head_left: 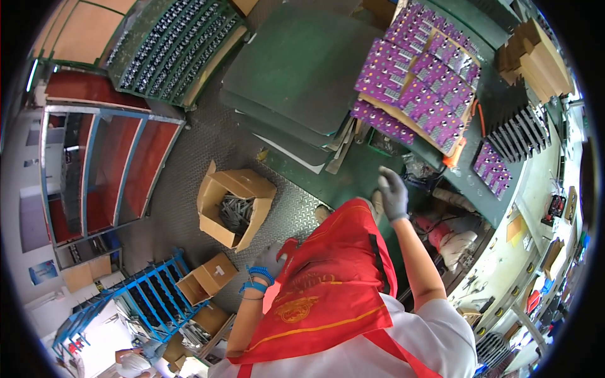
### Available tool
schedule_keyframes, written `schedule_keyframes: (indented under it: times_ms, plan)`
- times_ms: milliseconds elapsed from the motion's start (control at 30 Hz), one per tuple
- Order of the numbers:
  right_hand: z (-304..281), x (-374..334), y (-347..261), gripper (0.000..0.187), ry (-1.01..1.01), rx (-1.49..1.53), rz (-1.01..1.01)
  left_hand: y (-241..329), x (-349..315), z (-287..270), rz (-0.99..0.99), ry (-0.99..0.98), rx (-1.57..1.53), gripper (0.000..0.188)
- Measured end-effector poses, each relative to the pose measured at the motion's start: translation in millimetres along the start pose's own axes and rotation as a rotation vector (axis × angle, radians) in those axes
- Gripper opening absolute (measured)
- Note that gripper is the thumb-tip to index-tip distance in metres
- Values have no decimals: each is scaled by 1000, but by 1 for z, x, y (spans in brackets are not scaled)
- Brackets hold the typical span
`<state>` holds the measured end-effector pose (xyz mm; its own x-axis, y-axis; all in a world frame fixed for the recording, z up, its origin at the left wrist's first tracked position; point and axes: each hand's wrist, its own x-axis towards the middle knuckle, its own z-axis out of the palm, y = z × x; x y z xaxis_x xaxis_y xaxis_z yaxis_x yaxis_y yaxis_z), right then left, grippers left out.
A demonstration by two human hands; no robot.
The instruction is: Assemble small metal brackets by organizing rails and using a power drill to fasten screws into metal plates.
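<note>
My right hand (394, 194) wears a grey glove and hangs beside the red apron (334, 277). Its fingers are loosely stretched out with nothing in them, near the green workbench (463, 179). My left hand (268, 257), also grey-gloved, with a blue coil band (259, 273) at the wrist, is at the apron's left edge. Its fingers are blurred and partly hidden, so I cannot make out whether they touch the cloth. Closest to it is an open carton (217, 177) holding dark grey elongated parts (236, 213). Purple printed panels (435, 94) lie in rows on the workbench.
A stack of dark green sheets (293, 69) stands ahead. At far left are a rack of small dark parts (176, 44) and a red-panelled frame (120, 164). A blue rack (148, 299) and small carton (208, 277) stand lower left. A black slotted holder (520, 132) is on the bench.
</note>
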<state>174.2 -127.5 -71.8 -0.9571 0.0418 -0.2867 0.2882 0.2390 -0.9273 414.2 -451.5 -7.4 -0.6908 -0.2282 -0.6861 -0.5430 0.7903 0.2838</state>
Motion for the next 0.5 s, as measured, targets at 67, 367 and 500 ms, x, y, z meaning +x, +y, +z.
schedule_keyframes:
  times_ms: [67,367,500]
  plan:
    - [56,14,16,30,-156,43,-1,-24,12,-29,-5,-45,111,49]
    - [230,215,142,66,99,-265,586,-51,140,-111,78,47,-39,47]
    - [243,243,147,60,183,-250,767,-45,182,-136,99,-84,-93,46]
